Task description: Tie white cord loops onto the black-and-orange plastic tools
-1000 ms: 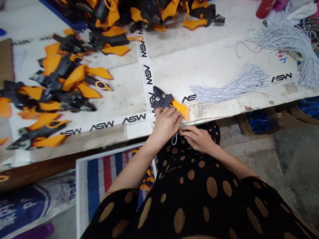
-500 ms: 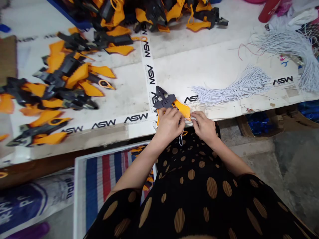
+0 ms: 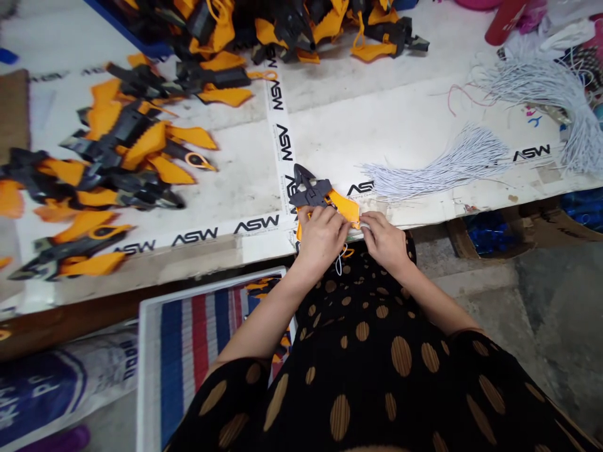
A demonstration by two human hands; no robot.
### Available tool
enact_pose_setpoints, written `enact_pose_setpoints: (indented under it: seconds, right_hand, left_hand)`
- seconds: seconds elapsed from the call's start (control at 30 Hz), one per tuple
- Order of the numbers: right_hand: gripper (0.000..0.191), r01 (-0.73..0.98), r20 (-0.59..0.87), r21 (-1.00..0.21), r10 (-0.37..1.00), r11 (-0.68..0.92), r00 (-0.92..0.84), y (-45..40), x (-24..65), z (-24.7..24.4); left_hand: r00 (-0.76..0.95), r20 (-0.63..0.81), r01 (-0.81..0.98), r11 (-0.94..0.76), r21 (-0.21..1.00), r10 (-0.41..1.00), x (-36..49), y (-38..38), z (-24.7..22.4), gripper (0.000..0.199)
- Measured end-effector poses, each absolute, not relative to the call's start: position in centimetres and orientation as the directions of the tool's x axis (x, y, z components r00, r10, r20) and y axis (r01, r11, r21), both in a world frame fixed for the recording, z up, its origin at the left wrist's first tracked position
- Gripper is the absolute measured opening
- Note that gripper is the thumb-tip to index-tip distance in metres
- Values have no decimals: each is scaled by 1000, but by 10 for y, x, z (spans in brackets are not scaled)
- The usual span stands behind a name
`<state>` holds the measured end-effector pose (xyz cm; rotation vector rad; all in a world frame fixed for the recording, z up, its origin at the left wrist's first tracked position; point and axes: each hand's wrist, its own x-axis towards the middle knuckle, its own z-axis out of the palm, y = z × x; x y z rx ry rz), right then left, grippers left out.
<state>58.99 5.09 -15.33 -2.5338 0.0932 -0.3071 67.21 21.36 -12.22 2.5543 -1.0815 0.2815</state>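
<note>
Loose cords (image 3: pixel 443 168) right of figure pile (image 3: pixel 117 144)

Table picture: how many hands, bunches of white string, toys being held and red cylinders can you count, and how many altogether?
Hands: 2 (left hand, right hand)
White string bunches: 2 (middle bunch, far-right bunch)
Held toy: 1
Red cylinder: 1
Total: 6

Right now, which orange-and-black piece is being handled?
The one piece under the left hand, at the right hand's fingertips; the others on the table lie untouched.
</note>
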Motion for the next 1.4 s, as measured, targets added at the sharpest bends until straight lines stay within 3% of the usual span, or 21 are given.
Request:
enact_pose_setpoints:
  seconds: [0.37, 0.67, 1.07, 1.4]
  right_hand:
    - [32, 12, 221, -559, -135, -829, 966, 52, 589, -155]
    - [32, 9, 211, -551, -129, -835, 969, 51, 589, -154]
    - [32, 1, 203, -557, -135, -831, 970, 52, 590, -153]
    - [32, -8, 194, -559, -140, -829, 971, 52, 590, -155]
  left_hand:
    - [722, 281, -692, -669, 273, -632, 671, 211, -122, 19]
    - [640, 190, -764, -590, 259, -745, 679, 218, -109, 20]
    - [586, 172, -798, -528, 289, -792, 684, 212, -114, 19]
    - [691, 189, -714, -616, 334, -698, 683, 206, -117, 19]
